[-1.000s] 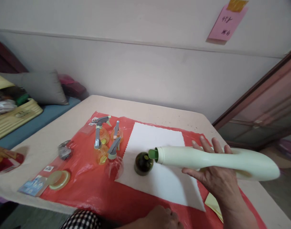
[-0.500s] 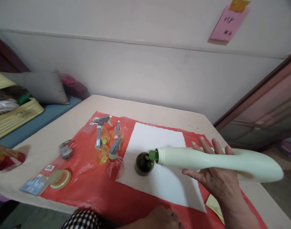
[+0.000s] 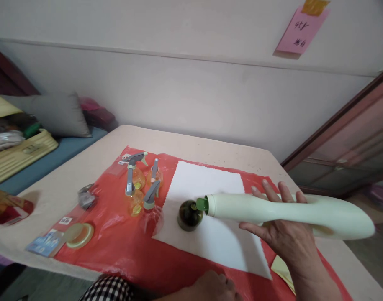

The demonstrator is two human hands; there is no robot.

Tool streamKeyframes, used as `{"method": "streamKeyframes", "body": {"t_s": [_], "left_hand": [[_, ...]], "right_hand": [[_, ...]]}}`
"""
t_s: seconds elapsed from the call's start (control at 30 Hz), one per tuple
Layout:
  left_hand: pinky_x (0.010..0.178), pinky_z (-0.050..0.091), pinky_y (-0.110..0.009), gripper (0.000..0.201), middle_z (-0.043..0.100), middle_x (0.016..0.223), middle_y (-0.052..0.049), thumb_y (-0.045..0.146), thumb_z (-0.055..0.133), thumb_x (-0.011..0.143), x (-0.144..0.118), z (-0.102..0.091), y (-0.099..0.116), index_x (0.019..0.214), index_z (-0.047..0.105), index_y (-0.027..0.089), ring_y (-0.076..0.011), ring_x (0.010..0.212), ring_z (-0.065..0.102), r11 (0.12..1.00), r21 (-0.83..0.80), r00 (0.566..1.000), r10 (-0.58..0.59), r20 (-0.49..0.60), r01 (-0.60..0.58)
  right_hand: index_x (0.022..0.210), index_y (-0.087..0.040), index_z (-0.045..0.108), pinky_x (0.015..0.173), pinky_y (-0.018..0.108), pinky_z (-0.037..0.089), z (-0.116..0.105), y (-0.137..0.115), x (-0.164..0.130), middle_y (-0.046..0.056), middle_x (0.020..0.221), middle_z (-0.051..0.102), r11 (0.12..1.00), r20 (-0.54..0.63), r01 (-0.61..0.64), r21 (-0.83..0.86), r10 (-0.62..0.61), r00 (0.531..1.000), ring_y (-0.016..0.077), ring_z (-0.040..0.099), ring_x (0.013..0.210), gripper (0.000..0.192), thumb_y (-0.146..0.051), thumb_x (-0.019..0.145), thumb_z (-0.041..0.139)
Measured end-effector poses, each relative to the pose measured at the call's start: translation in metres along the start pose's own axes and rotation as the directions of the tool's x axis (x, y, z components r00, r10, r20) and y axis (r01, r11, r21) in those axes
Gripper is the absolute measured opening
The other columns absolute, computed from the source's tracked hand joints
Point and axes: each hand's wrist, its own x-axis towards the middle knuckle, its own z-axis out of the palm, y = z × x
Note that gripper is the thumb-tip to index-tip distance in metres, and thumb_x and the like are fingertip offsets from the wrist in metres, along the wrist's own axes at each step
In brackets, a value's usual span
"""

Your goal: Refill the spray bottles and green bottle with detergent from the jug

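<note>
head view, from beside the desk: the right hand [image 3: 284, 234] grips a long pale green plastic bottle [image 3: 288, 211] around its narrow waist, fingers wrapped over the far side, and holds it nearly level above the desk's right half. its bright green spout [image 3: 202, 204] sits right at the mouth of a small dark green round jar [image 3: 189, 215], so pouring looks under way rather than finished; no stream can be made out, and how full the jar is cannot be told. the left hand [image 3: 214, 286] lies low at the near edge, only its knuckles in view, so whether it is clenched or loose cannot be told. the jar stands on a white cloth [image 3: 210, 209] with a zigzag-cut left edge, spread over a glossy, wrinkled red plastic sheet [image 3: 122, 246]. toward the sheet's left stand three clear orange-tinted spray bottles [image 3: 141, 190] with grey triggers, untouched, so any filling of them appears still ahead. near the sheet's near left corner lie a pale round lid [image 3: 78, 235] and a blue printed card [image 3: 42, 244]. a pink note [image 3: 299, 33] hangs on the wall.
</note>
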Motion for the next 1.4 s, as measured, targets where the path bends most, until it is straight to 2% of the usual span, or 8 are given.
{"method": "streamKeyframes", "body": {"t_s": [0.2, 0.3, 0.4, 0.6, 0.83, 0.97, 1.13, 1.4], "left_hand": [[0.038, 0.027, -0.025, 0.011, 0.078, 0.079, -0.006, 0.028, 0.076, 0.094, 0.0, -0.005, -0.002, 0.096, 0.074, 0.017, -0.0192, 0.06, 0.069, 1.0, 0.003, 0.998, 0.005, 0.055, -0.006], [0.037, 0.023, -0.024, 0.013, 0.077, 0.078, -0.005, 0.03, 0.078, 0.093, 0.0, -0.005, -0.002, 0.094, 0.074, 0.018, -0.0193, 0.059, 0.071, 1.0, -0.001, 0.998, 0.001, 0.071, -0.001], [0.036, 0.02, -0.024, 0.015, 0.077, 0.077, -0.005, 0.032, 0.078, 0.093, 0.0, -0.003, -0.002, 0.09, 0.073, 0.018, -0.0186, 0.056, 0.07, 1.0, -0.007, 0.999, 0.002, 0.041, -0.002], [0.041, 0.026, -0.022, 0.015, 0.078, 0.077, -0.007, 0.032, 0.079, 0.091, 0.002, 0.004, -0.001, 0.093, 0.073, 0.018, -0.0195, 0.058, 0.069, 1.0, -0.007, 0.999, 0.008, 0.043, -0.008], [0.043, 0.025, -0.022, 0.018, 0.077, 0.075, -0.006, 0.036, 0.077, 0.093, 0.001, 0.014, -0.002, 0.089, 0.072, 0.019, -0.0169, 0.053, 0.065, 1.0, -0.018, 1.0, 0.01, -0.026, -0.011], [0.042, 0.023, -0.023, 0.02, 0.076, 0.074, -0.004, 0.037, 0.077, 0.093, 0.0, 0.014, -0.002, 0.087, 0.071, 0.019, -0.0167, 0.054, 0.065, 1.0, -0.012, 1.0, 0.005, -0.031, -0.005], [0.041, 0.022, -0.023, 0.019, 0.076, 0.074, -0.003, 0.036, 0.075, 0.096, 0.0, 0.013, -0.001, 0.09, 0.071, 0.019, -0.0161, 0.054, 0.065, 1.0, 0.003, 0.999, -0.003, -0.045, 0.003], [0.039, 0.023, -0.023, 0.016, 0.077, 0.075, -0.005, 0.032, 0.077, 0.093, 0.0, 0.012, -0.001, 0.091, 0.072, 0.018, -0.0173, 0.055, 0.066, 1.0, 0.008, 1.0, 0.008, -0.013, -0.008]], "right_hand": [[0.171, -0.03, 0.028, 0.131, 0.069, 0.02, 0.0, 0.0, 0.001, 0.012, 0.17, 0.045, 1.0, -0.01, -0.015, 0.015, 0.015, 1.0, 0.0426, 0.03, 0.162, 0.093, -0.08, 0.095, 0.052], [0.171, -0.031, 0.028, 0.13, 0.069, 0.021, -0.001, -0.001, 0.002, 0.013, 0.168, 0.047, 0.999, -0.016, -0.025, 0.02, 0.026, 1.0, 0.0428, 0.032, 0.161, 0.093, -0.079, 0.095, 0.053], [0.171, -0.032, 0.028, 0.13, 0.069, 0.021, -0.002, -0.002, 0.002, 0.012, 0.167, 0.048, 0.999, -0.017, -0.034, 0.027, 0.034, 0.999, 0.0432, 0.033, 0.161, 0.093, -0.08, 0.094, 0.052], [0.171, -0.029, 0.026, 0.13, 0.07, 0.021, -0.001, 0.0, 0.002, 0.014, 0.169, 0.046, 1.0, -0.016, 0.002, -0.015, -0.002, 1.0, 0.0436, 0.031, 0.161, 0.094, -0.078, 0.096, 0.052], [0.171, -0.026, 0.028, 0.13, 0.069, 0.021, 0.0, 0.002, 0.001, 0.015, 0.169, 0.046, 0.999, -0.007, 0.038, -0.039, -0.038, 0.999, 0.0439, 0.031, 0.161, 0.095, -0.077, 0.095, 0.055], [0.171, -0.03, 0.029, 0.13, 0.069, 0.021, -0.001, 0.0, 0.002, 0.013, 0.169, 0.047, 1.0, -0.005, 0.004, -0.004, -0.004, 1.0, 0.0439, 0.032, 0.161, 0.094, -0.079, 0.095, 0.053], [0.172, -0.027, 0.025, 0.13, 0.07, 0.022, -0.001, 0.0, 0.002, 0.016, 0.169, 0.046, 0.998, -0.004, 0.032, -0.045, -0.032, 0.999, 0.044, 0.031, 0.161, 0.094, -0.078, 0.096, 0.051], [0.172, -0.028, 0.021, 0.13, 0.071, 0.023, -0.005, -0.001, 0.001, 0.015, 0.169, 0.045, 0.999, 0.03, 0.01, -0.046, -0.009, 1.0, 0.0467, 0.035, 0.159, 0.098, -0.072, 0.094, 0.062]]}}
